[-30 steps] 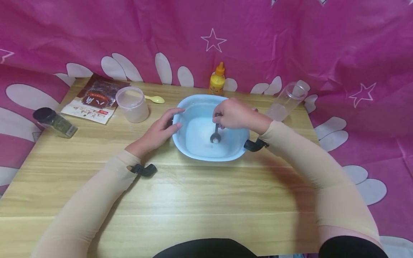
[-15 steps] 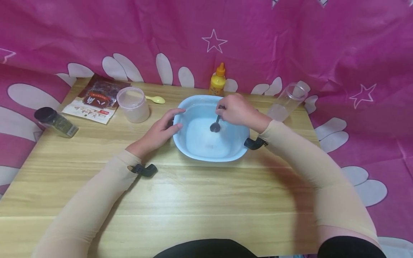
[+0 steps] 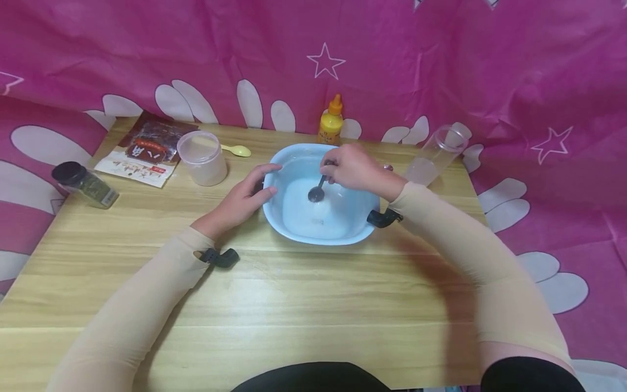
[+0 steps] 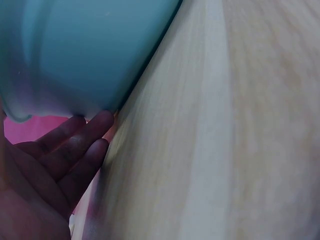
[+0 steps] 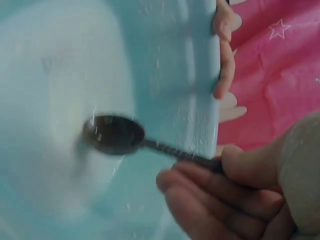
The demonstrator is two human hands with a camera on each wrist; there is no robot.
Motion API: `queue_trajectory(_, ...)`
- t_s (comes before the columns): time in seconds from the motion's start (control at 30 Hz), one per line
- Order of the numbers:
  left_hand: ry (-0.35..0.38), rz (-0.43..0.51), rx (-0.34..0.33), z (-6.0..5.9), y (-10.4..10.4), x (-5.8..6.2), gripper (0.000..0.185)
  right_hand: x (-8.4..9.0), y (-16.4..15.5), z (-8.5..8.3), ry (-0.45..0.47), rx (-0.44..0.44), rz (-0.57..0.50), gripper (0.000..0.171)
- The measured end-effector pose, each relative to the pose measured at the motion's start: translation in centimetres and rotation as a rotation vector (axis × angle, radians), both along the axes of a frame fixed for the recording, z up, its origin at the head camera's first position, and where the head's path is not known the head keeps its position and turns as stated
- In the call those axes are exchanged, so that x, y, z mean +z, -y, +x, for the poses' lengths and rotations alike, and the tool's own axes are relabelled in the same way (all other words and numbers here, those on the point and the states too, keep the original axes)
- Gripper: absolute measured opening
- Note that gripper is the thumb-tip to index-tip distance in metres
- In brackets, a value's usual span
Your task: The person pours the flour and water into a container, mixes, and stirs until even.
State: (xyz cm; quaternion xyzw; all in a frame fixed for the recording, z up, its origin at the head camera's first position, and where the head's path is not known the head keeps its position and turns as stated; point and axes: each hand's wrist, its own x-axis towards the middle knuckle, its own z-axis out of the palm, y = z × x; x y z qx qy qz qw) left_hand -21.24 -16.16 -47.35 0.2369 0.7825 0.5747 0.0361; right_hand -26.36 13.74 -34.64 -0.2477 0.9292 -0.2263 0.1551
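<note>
A light blue bowl (image 3: 281,226) with a white substance in its bottom stands on the wooden table (image 3: 303,305). My left hand (image 3: 262,185) grips the bowl's left rim, thumb over the edge and fingers (image 4: 75,145) against the outer wall (image 4: 85,55). Over the bowl's back right part, my right hand (image 3: 338,170) pinches the handle of a dark metal spoon (image 3: 315,193). The spoon (image 5: 114,134) has its head down in the white substance near the bowl's middle. Fingertips (image 5: 225,50) of the left hand show at the bowl's rim in the right wrist view.
Behind the bowl stands a yellow squeeze bottle (image 3: 330,121). A clear plastic cylinder (image 3: 436,155) leans at the back right. At the back left are a translucent tub (image 3: 202,158), a yellow spoon (image 3: 237,150), a food packet (image 3: 144,149) and a black-lidded jar (image 3: 83,185). Pink cloth surrounds the table.
My right hand has carried the spoon from the front middle of the bowl back and to the left through the white substance. The left hand has stayed on the rim.
</note>
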Motion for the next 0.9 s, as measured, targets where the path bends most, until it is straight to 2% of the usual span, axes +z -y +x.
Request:
queue_trajectory(0.1,-0.005,-0.004,-0.001,-0.1,-0.1,0.1,0.054,0.4,-0.5,-0.2,-0.051,-0.038,0.067,0.020)
queue_trajectory(0.17,-0.009,-0.008,-0.002,-0.2,0.0,0.2,0.054,0.8,-0.8,-0.1,-0.050,-0.022,0.122,0.019)
queue_trajectory(0.23,-0.014,-0.012,0.001,-0.3,0.0,0.2,0.054,1.1,-0.9,0.1,-0.005,0.025,0.158,0.018)
queue_trajectory(0.33,-0.016,-0.012,0.005,-0.3,0.2,0.2,0.054,1.2,-0.6,0.4,0.104,0.133,0.146,0.015)
queue_trajectory(0.43,-0.009,-0.003,0.003,-0.2,0.2,0.1,0.054,0.8,-0.1,0.6,0.230,0.199,0.069,0.015)
queue_trajectory(0.5,-0.004,0.004,0.002,-0.1,0.1,0.0,0.053,0.4,0.2,0.7,0.261,0.196,0.016,0.015)
queue_trajectory(0.57,0.001,0.008,0.000,0.0,0.1,-0.1,0.053,0.1,0.3,0.6,0.231,0.168,-0.021,0.016)
queue_trajectory(0.67,-0.002,0.007,-0.001,0.0,0.0,0.0,0.053,0.0,0.1,0.4,0.120,0.091,-0.032,0.015)
queue_trajectory(0.8,-0.008,0.000,-0.003,-0.1,0.1,0.0,0.054,0.6,-0.6,0.1,0.001,0.035,0.050,0.017)
queue_trajectory(0.9,-0.009,-0.002,-0.004,-0.1,0.1,0.0,0.054,1.2,-0.9,0.2,-0.018,0.081,0.157,0.018)
